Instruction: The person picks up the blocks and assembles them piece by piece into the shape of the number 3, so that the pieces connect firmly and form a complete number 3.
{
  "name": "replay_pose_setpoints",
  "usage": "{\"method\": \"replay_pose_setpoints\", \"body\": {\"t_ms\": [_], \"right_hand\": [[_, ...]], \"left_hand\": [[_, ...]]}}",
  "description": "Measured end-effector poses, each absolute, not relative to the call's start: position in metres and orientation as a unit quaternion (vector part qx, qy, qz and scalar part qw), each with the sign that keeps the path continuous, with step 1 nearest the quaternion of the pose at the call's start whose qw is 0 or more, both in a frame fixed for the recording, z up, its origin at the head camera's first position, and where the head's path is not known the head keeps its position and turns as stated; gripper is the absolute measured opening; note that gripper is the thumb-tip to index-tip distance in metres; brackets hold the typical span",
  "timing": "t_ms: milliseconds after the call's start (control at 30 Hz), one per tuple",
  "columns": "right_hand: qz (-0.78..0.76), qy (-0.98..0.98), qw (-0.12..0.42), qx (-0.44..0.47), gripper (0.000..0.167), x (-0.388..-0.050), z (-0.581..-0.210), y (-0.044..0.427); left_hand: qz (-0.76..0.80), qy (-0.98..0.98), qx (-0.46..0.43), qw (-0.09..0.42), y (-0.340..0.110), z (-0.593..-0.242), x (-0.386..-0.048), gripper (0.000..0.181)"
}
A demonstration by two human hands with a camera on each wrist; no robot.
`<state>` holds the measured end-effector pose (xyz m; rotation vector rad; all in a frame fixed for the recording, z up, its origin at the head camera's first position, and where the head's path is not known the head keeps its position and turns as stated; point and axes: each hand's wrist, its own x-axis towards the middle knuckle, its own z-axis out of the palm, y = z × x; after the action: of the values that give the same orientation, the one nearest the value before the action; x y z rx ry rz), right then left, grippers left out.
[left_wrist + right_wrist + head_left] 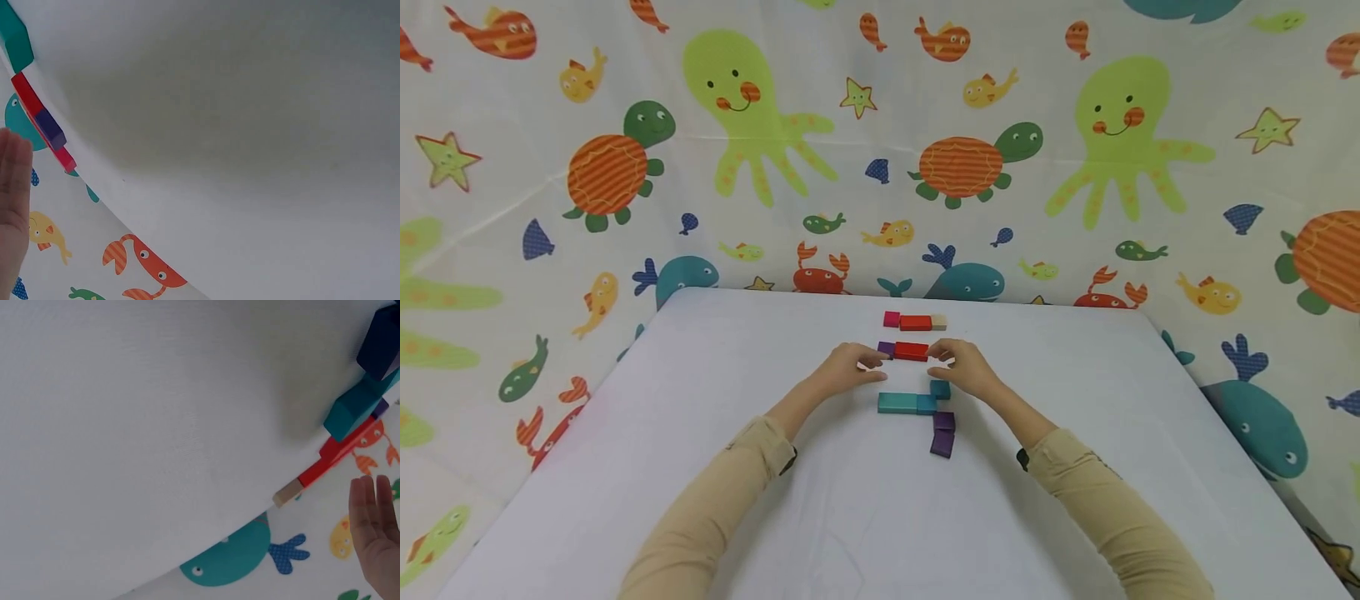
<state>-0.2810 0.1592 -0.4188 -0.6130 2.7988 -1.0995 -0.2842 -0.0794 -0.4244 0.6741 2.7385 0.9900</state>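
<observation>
As the left hand (842, 371) and right hand (967, 368) hover, a red block (912, 352) shows between

While the fingers lie side by side, the thumbs stand apart. A purple block (886, 347) touches the red one; whether fingertips do is hard to see. Behind sit a pink block (891, 319), farther red block (915, 322) and cream block (939, 322). Nearer lie a long teal block (897, 403), two darker teal blocks (940, 390) and two dark purple blocks (942, 444).

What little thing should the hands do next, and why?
Maybe the right hand should gently straighten the frontmost purple block: it looks turned crooked compared with the purple block just behind it. That hand seems empty, and it's closer than the left hand.
</observation>
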Motion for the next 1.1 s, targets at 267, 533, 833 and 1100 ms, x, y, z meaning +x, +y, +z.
{"method": "replay_pose_setpoints", "body": {"t_ms": [267,533,833,1100], "right_hand": [[-0.329,0.916,0.009,-0.228,0.039,-0.285,-0.428,0.157],[-0.325,0.922,0.028,-0.21,0.048,-0.294,-0.436,0.159],[-0.325,0.924,0.05,-0.194,0.056,-0.306,-0.438,0.158],[-0.294,0.931,0.061,-0.207,0.071,-0.314,-0.434,0.158]], "left_hand": [[0.341,0.919,0.196,0.006,-0.08,-0.429,-0.287,0.045],[0.311,0.93,0.196,-0.011,-0.076,-0.43,-0.295,0.052],[0.299,0.934,0.194,0.009,-0.078,-0.435,-0.303,0.068],[0.283,0.941,0.183,0.027,-0.073,-0.439,-0.313,0.077]]}}
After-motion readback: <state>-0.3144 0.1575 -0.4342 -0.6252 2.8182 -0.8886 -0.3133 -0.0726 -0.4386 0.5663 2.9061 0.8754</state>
